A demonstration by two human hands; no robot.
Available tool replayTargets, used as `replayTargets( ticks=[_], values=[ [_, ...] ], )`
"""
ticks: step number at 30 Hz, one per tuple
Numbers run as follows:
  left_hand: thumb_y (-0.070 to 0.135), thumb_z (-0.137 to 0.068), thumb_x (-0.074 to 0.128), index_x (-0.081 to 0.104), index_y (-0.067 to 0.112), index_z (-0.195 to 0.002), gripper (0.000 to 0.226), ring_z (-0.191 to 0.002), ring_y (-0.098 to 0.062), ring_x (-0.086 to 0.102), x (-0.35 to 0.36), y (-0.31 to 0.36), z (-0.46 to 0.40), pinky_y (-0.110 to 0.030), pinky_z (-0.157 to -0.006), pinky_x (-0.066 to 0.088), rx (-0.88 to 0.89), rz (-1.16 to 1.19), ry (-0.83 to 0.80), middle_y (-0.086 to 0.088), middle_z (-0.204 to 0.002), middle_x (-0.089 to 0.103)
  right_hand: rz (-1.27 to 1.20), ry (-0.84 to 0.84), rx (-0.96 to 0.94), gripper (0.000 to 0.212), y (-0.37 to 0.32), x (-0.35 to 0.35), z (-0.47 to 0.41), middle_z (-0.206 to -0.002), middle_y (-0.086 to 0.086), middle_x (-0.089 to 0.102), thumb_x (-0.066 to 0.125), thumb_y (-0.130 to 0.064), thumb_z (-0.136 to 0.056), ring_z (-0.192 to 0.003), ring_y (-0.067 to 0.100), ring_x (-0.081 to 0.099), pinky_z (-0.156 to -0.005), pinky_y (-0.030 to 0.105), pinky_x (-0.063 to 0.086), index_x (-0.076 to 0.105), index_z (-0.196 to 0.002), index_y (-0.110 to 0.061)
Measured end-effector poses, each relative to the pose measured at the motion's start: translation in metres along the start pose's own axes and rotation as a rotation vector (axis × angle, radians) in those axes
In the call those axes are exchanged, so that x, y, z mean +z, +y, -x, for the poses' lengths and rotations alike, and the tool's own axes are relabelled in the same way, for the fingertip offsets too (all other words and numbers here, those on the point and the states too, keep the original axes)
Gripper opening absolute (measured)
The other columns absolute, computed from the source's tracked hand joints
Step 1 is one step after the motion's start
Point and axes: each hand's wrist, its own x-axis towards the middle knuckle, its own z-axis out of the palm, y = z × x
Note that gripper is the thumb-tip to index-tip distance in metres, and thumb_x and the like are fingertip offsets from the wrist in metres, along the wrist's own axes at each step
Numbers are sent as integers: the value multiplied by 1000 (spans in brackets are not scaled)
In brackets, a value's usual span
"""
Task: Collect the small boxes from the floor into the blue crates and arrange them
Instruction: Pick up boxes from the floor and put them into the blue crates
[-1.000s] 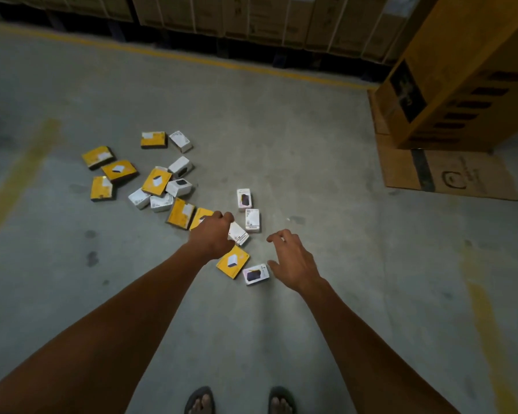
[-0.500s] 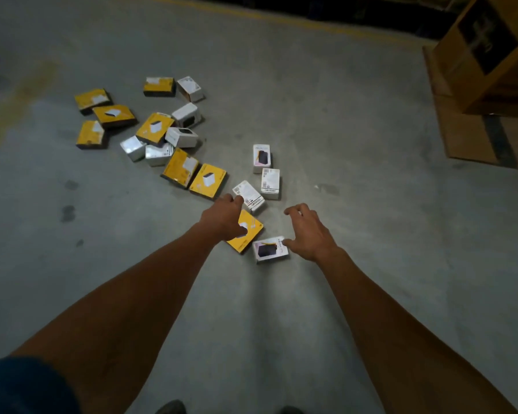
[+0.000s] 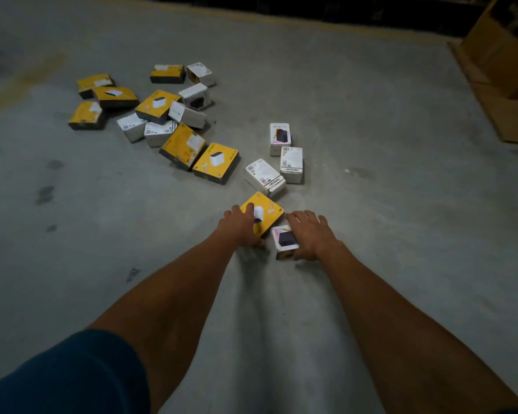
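Observation:
Several small yellow and white boxes lie scattered on the concrete floor (image 3: 371, 204). My left hand (image 3: 240, 228) grips the nearest yellow box (image 3: 266, 212) from its left side, fingers over the top and thumb at the near edge. My right hand (image 3: 310, 237) closes around a small white box with a dark picture (image 3: 284, 240) right beside it. Three more white boxes (image 3: 290, 164) lie just beyond. A bigger heap of yellow and white boxes (image 3: 162, 121) sits farther left. No blue crate is in view.
Large brown cardboard cartons (image 3: 503, 64) and flattened cardboard stand at the far right. A faded yellow floor line (image 3: 21, 82) crosses the far left. Dark shelving runs along the top edge. My blue sleeve (image 3: 66, 377) fills the bottom left corner.
Both hands have reached down and forward onto the two nearest boxes. The left hand now grips the yellow box and the right hand has closed on the white one. The view has dropped closer.

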Motion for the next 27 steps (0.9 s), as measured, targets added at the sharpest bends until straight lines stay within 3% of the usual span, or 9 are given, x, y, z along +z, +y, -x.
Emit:
replayTargets(
  ticks=[3, 6, 9, 13, 16, 19, 21, 23, 27],
  values=[
    [70, -71, 83, 13, 17, -160, 125, -141, -47, 33, 24, 1, -8, -57, -110, 41, -33, 8, 55, -24, -155, 25, 18, 41, 3, 100, 1, 17, -8, -153, 7, 38, 79, -58, -77, -144, 31, 34, -117, 50, 27, 30, -156, -22],
    [60, -78, 81, 12, 17, -160, 116, -140, -47, 30, 29, 3, -9, -55, -107, 43, -48, 6, 115, -25, -154, 23, 0, 61, -8, 85, 3, 19, -11, -138, 10, 46, 78, -55, -78, -130, 34, 47, -107, 45, 37, 40, -146, -21],
    [54, -74, 85, 11, 20, -162, 120, -142, -49, 24, 6, 7, 0, -57, -110, 39, -90, 92, 75, -25, -153, 23, -103, 61, 56, 85, 6, -2, -1, -131, 12, 49, 79, -61, -74, -119, 36, 54, -98, 45, 45, 43, -139, -18],
    [75, -70, 77, 23, 31, -161, 115, -142, -49, 31, -59, 17, 34, -53, -117, 30, -180, 274, 30, -26, -152, 30, -408, 94, 214, 84, 10, -64, 26, -128, 13, 49, 79, -62, -73, -118, 39, 58, -95, 47, 52, 44, -136, -21],
    [90, -49, 61, 41, 35, -154, 120, -138, -44, 42, -126, 30, 79, -51, -118, 36, -233, 502, 32, -23, -145, 43, -681, 155, 326, 79, 7, -131, 54, -126, 14, 53, 76, -62, -71, -118, 37, 59, -99, 44, 52, 50, -134, -21],
    [81, -55, 60, 60, 35, -135, 92, -118, -33, 61, -200, 43, 128, -48, -103, 54, -252, 832, 69, -15, -132, 60, -956, 171, 437, 77, 1, -214, 85, -128, 11, 59, 71, -63, -73, -116, 30, 61, -100, 42, 52, 55, -137, -24],
    [65, -73, 65, 68, 35, -116, 53, -100, -21, 62, -262, 58, 166, -46, -93, 60, -282, 1081, 64, -11, -119, 66, -1144, 191, 476, 66, -5, -274, 107, -122, 7, 65, 66, -61, -76, -108, 25, 65, -90, 37, 54, 61, -131, -25],
    [49, -85, 65, 69, 30, -100, 25, -89, -19, 58, -331, 75, 204, -46, -92, 60, -297, 1249, 35, -9, -101, 64, -1320, 206, 490, 46, -12, -338, 132, -114, 4, 73, 65, -54, -84, -96, 20, 69, -77, 30, 51, 68, -119, -25],
    [40, -91, 67, 70, 21, -104, 23, -83, -20, 63, -468, 103, 277, -43, -88, 57, -278, 1466, -29, -3, -79, 59, -1555, 157, 455, 40, -30, -475, 180, -105, 7, 79, 58, -51, -91, -85, 19, 73, -73, 31, 55, 73, -113, -20]
  ],
)
